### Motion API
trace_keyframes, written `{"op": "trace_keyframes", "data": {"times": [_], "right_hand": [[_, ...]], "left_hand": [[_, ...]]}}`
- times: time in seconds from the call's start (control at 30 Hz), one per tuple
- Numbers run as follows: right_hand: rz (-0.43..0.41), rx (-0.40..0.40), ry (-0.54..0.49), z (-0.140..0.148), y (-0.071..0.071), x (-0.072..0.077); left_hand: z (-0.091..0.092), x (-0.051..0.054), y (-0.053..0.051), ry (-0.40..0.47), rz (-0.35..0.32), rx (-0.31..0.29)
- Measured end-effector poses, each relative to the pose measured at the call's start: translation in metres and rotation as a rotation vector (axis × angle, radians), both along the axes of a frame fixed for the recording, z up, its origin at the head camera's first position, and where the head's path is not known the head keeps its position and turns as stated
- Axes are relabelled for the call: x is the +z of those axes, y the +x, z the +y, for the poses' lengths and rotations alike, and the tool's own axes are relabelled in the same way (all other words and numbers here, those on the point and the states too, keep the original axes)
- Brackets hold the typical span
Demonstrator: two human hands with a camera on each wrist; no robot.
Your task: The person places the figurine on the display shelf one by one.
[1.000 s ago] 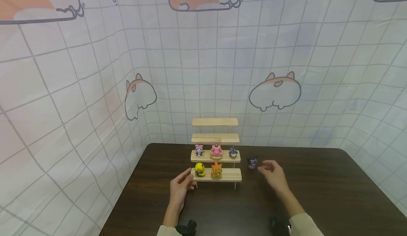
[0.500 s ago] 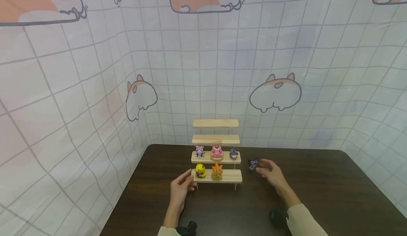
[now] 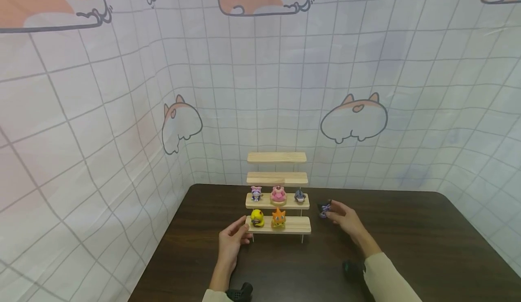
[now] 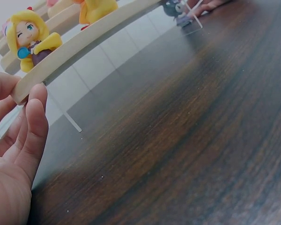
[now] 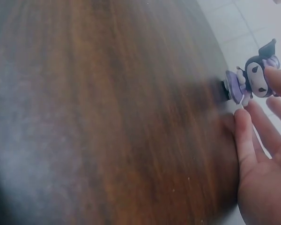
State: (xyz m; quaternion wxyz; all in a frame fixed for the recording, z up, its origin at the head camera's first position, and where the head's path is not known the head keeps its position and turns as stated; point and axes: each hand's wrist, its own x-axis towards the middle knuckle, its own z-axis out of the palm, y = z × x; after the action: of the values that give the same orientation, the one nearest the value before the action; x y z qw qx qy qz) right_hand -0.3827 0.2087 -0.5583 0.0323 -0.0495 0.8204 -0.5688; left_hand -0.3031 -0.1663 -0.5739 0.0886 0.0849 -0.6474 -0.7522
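My left hand (image 3: pixel 230 244) pinches the left end of the lowest shelf of a tiered wooden display stand (image 3: pixel 299 224), thumb and fingers on the board's edge in the left wrist view. A yellow-haired figurine (image 4: pixel 28 37) and an orange spiky-headed figurine (image 3: pixel 278 219) stand on that shelf. Right of the stand, my right hand (image 3: pixel 348 221) holds a black-and-purple figurine (image 5: pixel 255 79) with pointed ears. In the right wrist view the thumb lies on its head and fingers reach behind it. Its base is at the tabletop; whether it touches is unclear.
The second shelf carries a pink-eared figurine (image 3: pixel 256 194), a pink figurine (image 3: pixel 278 195) on a round base and a grey-blue figurine (image 3: pixel 300 196). Two bare shelves rise above. The dark wooden table (image 3: pixel 407 243) meets a grid-patterned curtain (image 3: pixel 264 112) behind.
My right hand has moved left to the black-and-purple figurine and taken hold of it. My left hand has stayed on the stand's lowest shelf.
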Motion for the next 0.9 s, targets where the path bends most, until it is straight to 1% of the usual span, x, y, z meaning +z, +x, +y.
{"op": "trace_keyframes", "data": {"times": [0.2, 0.4, 0.7, 0.9], "right_hand": [[0.009, -0.013, 0.031, -0.0016, -0.0033, 0.001], [0.007, -0.027, 0.032, -0.0031, -0.0041, 0.0004], [0.027, -0.03, 0.037, -0.0081, -0.0035, 0.0], [0.004, -0.067, 0.075, -0.0102, -0.0027, -0.0008]], "left_hand": [[0.0004, 0.0015, 0.0006, 0.013, -0.01, 0.0], [-0.0002, 0.0003, -0.0001, 0.011, -0.013, -0.004], [0.0001, 0.0026, 0.0021, 0.009, -0.014, -0.004], [-0.0003, 0.0022, 0.0011, 0.003, -0.016, -0.004]]}}
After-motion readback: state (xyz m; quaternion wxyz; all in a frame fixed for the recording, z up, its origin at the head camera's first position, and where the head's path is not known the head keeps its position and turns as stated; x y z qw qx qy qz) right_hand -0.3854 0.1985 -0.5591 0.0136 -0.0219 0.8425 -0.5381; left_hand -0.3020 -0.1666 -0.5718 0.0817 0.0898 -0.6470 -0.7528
